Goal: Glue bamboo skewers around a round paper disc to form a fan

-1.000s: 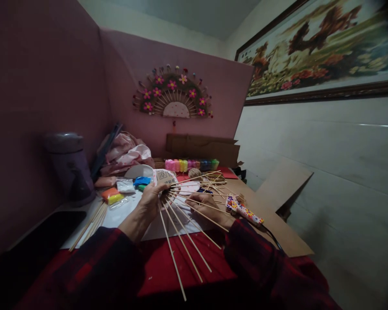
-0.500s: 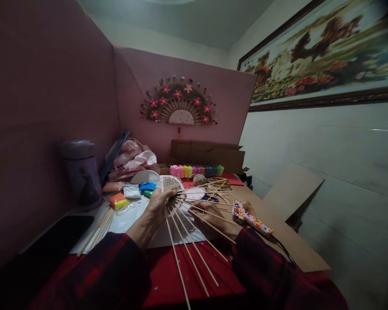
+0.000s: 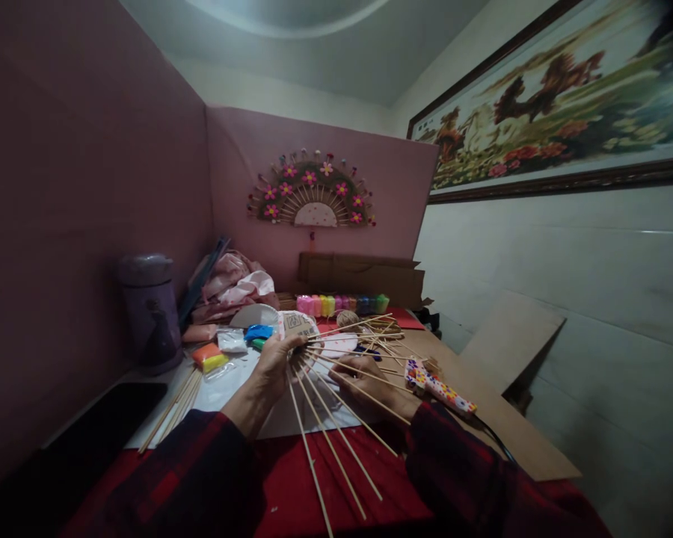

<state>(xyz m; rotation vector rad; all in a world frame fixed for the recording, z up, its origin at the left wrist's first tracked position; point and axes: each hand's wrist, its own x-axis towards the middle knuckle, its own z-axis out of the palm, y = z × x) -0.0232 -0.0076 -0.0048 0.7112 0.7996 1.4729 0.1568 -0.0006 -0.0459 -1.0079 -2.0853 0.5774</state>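
My left hand (image 3: 273,368) is closed on the base of a half-made fan, its thumb on top where the sticks meet. The base shows as a printed cardboard piece (image 3: 298,324) with a pale fabric edge. Several thin bamboo sticks (image 3: 332,456) spread from it to the right and toward me. Among these sticks is my right hand (image 3: 370,385), its fingers curled in and closed on one of them; the fingertips are partly hidden. Behind the fan lies a white half-round piece with pink marks (image 3: 341,344). A flower-patterned glue gun (image 3: 442,388) rests to the right.
Loose sticks lie at the left (image 3: 173,407) and behind my right hand. Clay packets (image 3: 210,359), a purple tumbler (image 3: 150,317), a ball of twine (image 3: 348,320) and a row of coloured clay (image 3: 342,304) stand around. A finished flowered fan (image 3: 314,190) hangs on the pink panel.
The camera view has tilted up slightly, so the scene sits a little lower. Both hands and the fan keep nearly the same position, with only slight movement of the right fingers.
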